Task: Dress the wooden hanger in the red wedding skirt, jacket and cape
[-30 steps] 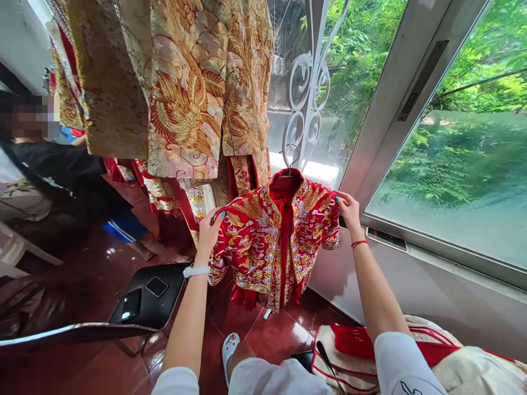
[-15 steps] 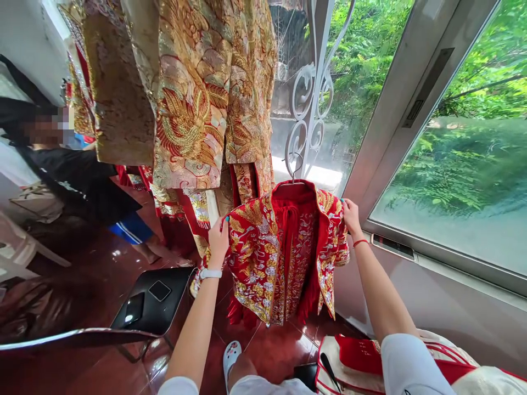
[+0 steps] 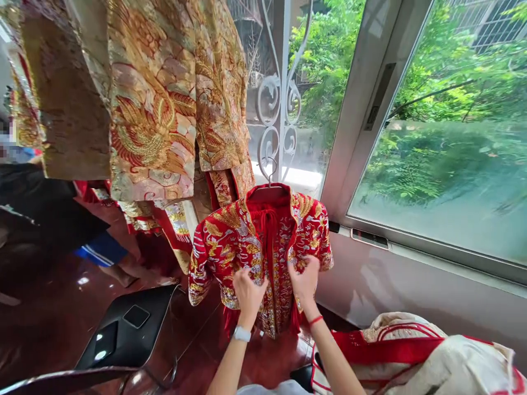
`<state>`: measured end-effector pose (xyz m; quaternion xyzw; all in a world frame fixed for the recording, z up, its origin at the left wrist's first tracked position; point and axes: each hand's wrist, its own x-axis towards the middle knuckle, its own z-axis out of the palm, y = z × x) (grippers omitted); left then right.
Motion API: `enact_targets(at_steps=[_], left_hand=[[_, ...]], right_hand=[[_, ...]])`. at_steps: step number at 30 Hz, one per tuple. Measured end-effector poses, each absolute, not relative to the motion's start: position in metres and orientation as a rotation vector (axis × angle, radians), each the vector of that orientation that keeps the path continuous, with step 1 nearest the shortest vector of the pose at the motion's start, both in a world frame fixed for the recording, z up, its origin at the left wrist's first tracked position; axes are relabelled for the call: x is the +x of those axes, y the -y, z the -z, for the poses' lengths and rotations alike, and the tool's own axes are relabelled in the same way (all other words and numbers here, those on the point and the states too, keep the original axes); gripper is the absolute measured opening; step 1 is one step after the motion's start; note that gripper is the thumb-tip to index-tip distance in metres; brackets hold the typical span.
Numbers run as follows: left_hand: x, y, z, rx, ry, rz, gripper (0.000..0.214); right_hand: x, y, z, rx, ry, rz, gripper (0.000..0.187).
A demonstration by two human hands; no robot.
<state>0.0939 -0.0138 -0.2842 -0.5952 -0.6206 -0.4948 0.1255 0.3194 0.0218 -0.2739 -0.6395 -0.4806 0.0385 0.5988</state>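
Observation:
A red jacket (image 3: pixel 230 233) with gold and silver embroidery hangs open at the front on a hanger (image 3: pixel 270 185). Inside it shows a red embroidered under-piece (image 3: pixel 284 263) with a tied red cord at the neck. In front of the jacket's left-side panel is my left hand (image 3: pixel 248 296), thumb apart from the bent fingers. My right hand (image 3: pixel 304 280) is at the opposite front edge, its thumb and fingers also apart. Neither hand visibly grips the cloth, though whether the fingertips touch it is hard to tell.
Gold embroidered garments (image 3: pixel 152 109) hang at upper left. A black chair (image 3: pixel 132 340) with two dark flat objects stands lower left. A person in dark clothes (image 3: pixel 49 203) is at far left. Cream-and-red cloth (image 3: pixel 407 351) lies lower right, below the window frame (image 3: pixel 349 120).
Both hands have let go of the jacket's shoulders and moved down and inward to its front edges. The view has turned to the right.

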Motion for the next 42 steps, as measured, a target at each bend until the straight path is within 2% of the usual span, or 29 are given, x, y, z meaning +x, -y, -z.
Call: enact_targets(at_steps=[2, 6, 9, 11, 13, 15, 19, 22, 24, 27, 29, 37, 42], left_hand=[[0.115, 0.004, 0.295, -1.798, 1.992, 1.305, 0.046], [0.111, -0.014, 0.297, -1.789, 2.267, 1.176, 0.041], [0.097, -0.005, 0.306, -1.886, 2.296, 1.167, 0.038], [0.096, 0.007, 0.315, -1.955, 2.323, 1.126, 0.038], [0.104, 0.016, 0.32, -2.007, 2.383, 1.058, 0.04], [0.113, 0.017, 0.317, -2.072, 2.445, 0.959, 0.043], [0.112, 0.005, 0.293, -2.232, 2.559, 0.673, 0.052], [0.103, 0.002, 0.28, -2.28, 2.617, 0.537, 0.056], [0.099, 0.002, 0.277, -2.267, 2.642, 0.535, 0.056], [0.097, 0.004, 0.282, -2.205, 2.71, 0.55, 0.048], [0.095, 0.005, 0.289, -2.182, 2.754, 0.548, 0.041], [0.127, 0.036, 0.282, -2.293, 2.709, 0.704, 0.039], [0.162, 0.055, 0.279, -2.431, 2.573, 0.994, 0.035]], right_hand=[[0.286, -0.011, 0.292, -1.692, 1.269, -0.086, 0.047], [0.282, -0.012, 0.3, -2.008, 1.431, -0.121, 0.021], [0.308, -0.012, 0.304, -2.047, 1.584, -0.154, 0.021], [0.315, -0.011, 0.311, -2.098, 1.649, -0.138, 0.027], [0.312, -0.015, 0.318, -2.212, 1.634, -0.145, 0.049], [0.302, -0.023, 0.322, -2.335, 1.55, -0.197, 0.06], [0.287, -0.037, 0.313, -2.325, 1.544, -0.213, 0.049], [0.285, -0.04, 0.293, -2.279, 1.616, -0.177, 0.057], [0.286, -0.04, 0.278, -2.306, 1.626, -0.234, 0.058], [0.291, -0.043, 0.262, -2.359, 1.662, -0.339, 0.041], [0.296, -0.041, 0.261, -2.375, 1.707, -0.359, 0.037], [0.297, 0.025, 0.246, -2.291, 2.046, -0.391, 0.028], [0.286, 0.053, 0.232, -2.128, 2.37, -0.392, 0.032]])
